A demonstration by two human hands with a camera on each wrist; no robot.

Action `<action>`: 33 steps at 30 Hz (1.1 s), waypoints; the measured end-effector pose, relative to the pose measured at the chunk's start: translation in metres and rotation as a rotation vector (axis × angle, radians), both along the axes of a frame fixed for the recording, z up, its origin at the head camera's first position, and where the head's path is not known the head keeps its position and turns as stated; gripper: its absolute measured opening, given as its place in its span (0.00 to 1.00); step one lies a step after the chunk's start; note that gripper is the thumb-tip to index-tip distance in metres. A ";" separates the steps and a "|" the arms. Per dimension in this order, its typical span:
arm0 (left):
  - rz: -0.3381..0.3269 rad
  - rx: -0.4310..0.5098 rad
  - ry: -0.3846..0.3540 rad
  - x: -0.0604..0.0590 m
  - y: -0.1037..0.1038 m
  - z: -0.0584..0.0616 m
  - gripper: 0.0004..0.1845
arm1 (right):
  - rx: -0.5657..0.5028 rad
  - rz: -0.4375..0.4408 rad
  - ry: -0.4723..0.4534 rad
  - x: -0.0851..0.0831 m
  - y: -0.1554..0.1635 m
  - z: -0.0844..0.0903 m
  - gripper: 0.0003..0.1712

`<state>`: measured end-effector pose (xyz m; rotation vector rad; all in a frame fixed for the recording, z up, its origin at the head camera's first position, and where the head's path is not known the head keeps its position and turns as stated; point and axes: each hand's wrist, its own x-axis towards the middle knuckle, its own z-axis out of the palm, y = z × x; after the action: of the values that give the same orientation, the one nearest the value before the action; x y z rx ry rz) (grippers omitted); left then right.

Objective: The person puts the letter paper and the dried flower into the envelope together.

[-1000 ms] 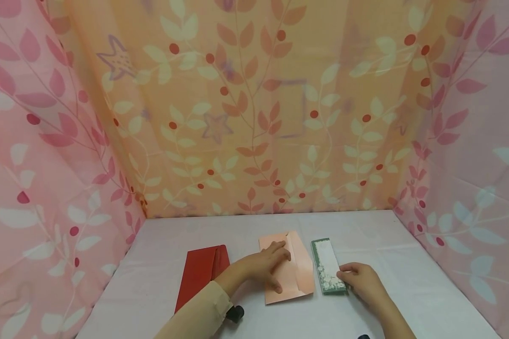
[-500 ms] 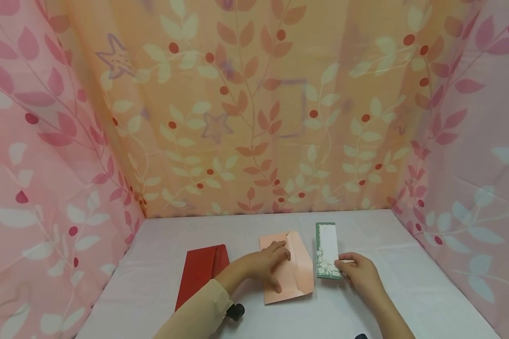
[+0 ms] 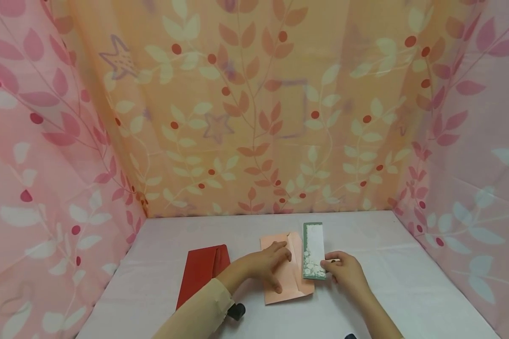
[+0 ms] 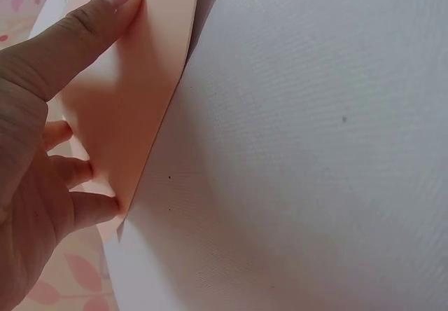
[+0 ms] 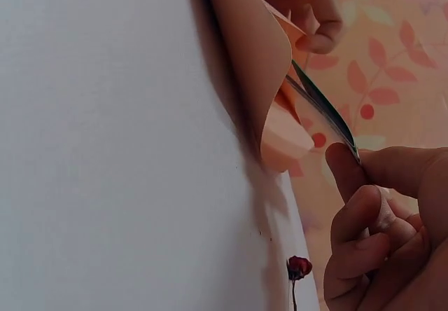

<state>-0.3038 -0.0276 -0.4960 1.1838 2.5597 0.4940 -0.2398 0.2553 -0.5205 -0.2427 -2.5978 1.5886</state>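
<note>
A pale pink envelope (image 3: pixel 294 282) lies on the white table, its flap (image 5: pixel 259 59) raised along the right side. My left hand (image 3: pixel 268 264) rests on the envelope with fingers spread flat; the left wrist view shows the thumb (image 4: pixel 84 24) lying across the pink paper (image 4: pixel 140 108). My right hand (image 3: pixel 342 272) pinches the near end of a long green card with a white middle (image 3: pixel 314 249). That card hangs just over the envelope's right edge. In the right wrist view the card (image 5: pixel 325 108) shows edge-on above my curled fingers (image 5: pixel 364 213).
A red envelope (image 3: pixel 201 272) lies left of the pink one. Leaf-patterned cloth walls (image 3: pixel 254 117) close in the back and both sides. Bare white tabletop (image 3: pixel 407 282) stretches to the right and front. A tiny dark red flower (image 5: pixel 297 267) shows in the right wrist view.
My right hand has lifted the green card off the table and carried it left, from beside the pink envelope to over its right edge. The left hand has stayed put.
</note>
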 end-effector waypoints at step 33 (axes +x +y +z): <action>0.048 0.026 -0.006 0.004 0.000 0.000 0.41 | 0.003 0.027 -0.071 0.002 -0.031 -0.013 0.16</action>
<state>-0.2998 -0.0276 -0.4961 1.1305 2.5895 0.5422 -0.2374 0.2240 -0.5333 -0.2690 -2.6673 1.6129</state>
